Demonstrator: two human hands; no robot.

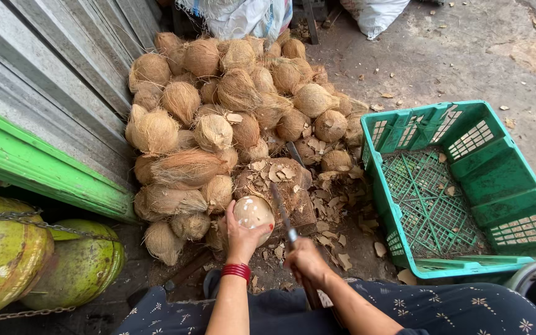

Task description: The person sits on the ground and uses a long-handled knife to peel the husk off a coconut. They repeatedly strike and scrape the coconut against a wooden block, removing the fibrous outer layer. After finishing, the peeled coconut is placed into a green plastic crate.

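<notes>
My left hand (242, 237) holds a pale, peeled coconut (254, 212) against a wooden chopping block (293, 189) strewn with shell chips. A red bangle circles that wrist. My right hand (307, 260) grips the handle of a long knife (282, 211), whose blade points up and rests beside the coconut. Behind the block rises a heap of brown husked coconuts (231, 99).
A green plastic crate (460, 186) sits to the right, holding only a few chips. Green gas cylinders with a chain (38, 260) lie at the left under a green ledge (38, 167). Corrugated metal sheets lean at upper left. White sacks (249, 15) stand behind the heap.
</notes>
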